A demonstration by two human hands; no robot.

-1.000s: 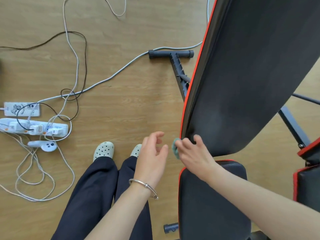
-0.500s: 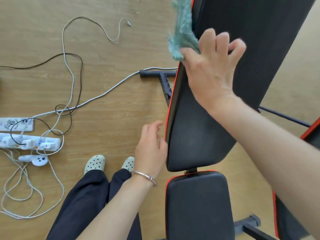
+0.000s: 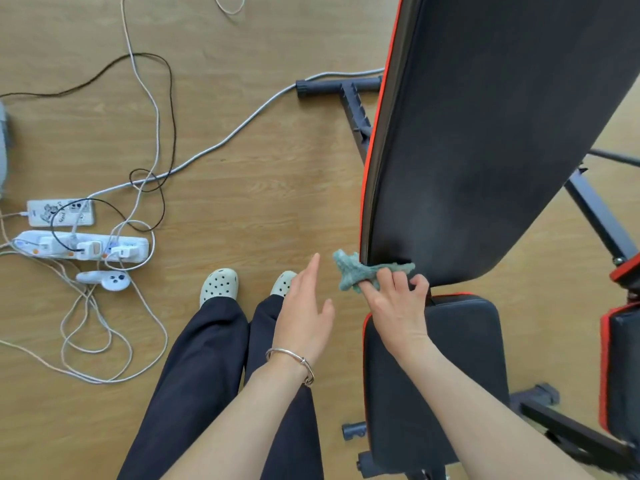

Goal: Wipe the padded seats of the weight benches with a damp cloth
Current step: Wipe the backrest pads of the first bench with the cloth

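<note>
Cloth (image 3: 350, 274) pinched in right hand (image 3: 398, 311) grip, seemingly touching backrest (image 3: 485, 150); left hand (image 3: 304, 320) splayed; box (image 3: 60, 213) print illegible

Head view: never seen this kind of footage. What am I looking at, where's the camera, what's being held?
No machine here: a person works with bare hands, and the one camera is worn on the head, looking down past the arms. The right hand grips a teal cloth against the lower edge of the bench's tilted black backrest pad, just above the flat seat pad. The left hand, with a bracelet on its wrist, is open and holds nothing. On the wooden floor lie a white power strip and loose cables. The red-edged pad of a second bench shows at the right edge.
</note>
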